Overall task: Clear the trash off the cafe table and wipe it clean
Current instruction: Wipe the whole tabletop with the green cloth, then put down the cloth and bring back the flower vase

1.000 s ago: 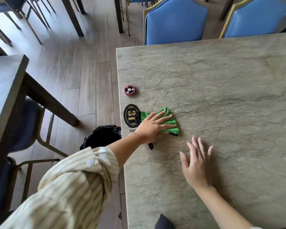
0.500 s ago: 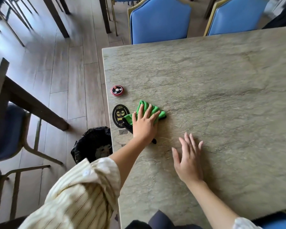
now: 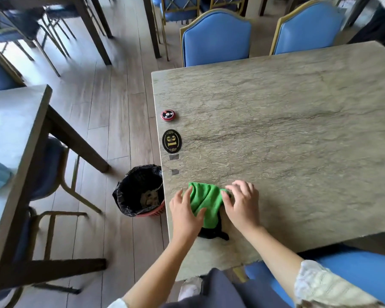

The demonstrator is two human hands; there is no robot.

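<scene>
A green cloth with a black underside lies bunched on the marble cafe table, close to its near left corner. My left hand rests on the cloth's left side with fingers fairly straight and the thumb laid across the green fabric. My right hand sits at the cloth's right edge, fingers curled, pinching the fabric between thumb and fingertips. No trash shows on the tabletop.
A bin with a black liner stands on the floor against the table's left edge. A black number plaque and a red call button lie by that edge. Blue chairs line the far side; another table stands left.
The cloth has slid back toward the near edge, away from the number plaque. My right hand left the bare tabletop and took hold of the cloth's right edge.
</scene>
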